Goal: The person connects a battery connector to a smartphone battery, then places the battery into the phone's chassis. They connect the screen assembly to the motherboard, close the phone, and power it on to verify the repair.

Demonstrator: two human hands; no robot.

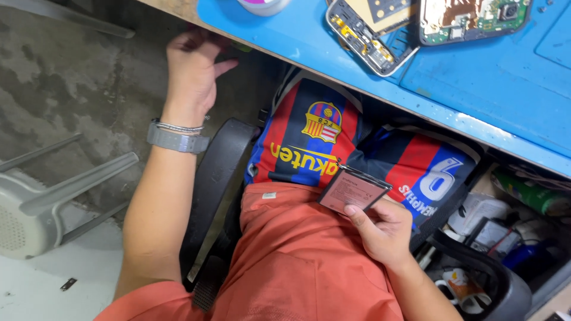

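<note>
Blue work mat (pixel 476 77): covers the bench top, its near edge running over the person's lap. Overturned grey plastic chair (pixel 53 190): on the floor beyond the bench's end. Two opened phones (boards bared) (pixel 369 32) (pixel 470 18): at the mat's far edge. Left hand (pixel 191 68): reaching beneath the bench's end corner, fingers curled; whether it holds anything cannot be told. Right hand (pixel 386 229): over the lap, thumb and fingers closed on a flat phone battery (pixel 352 190), below the mat's near edge
</note>
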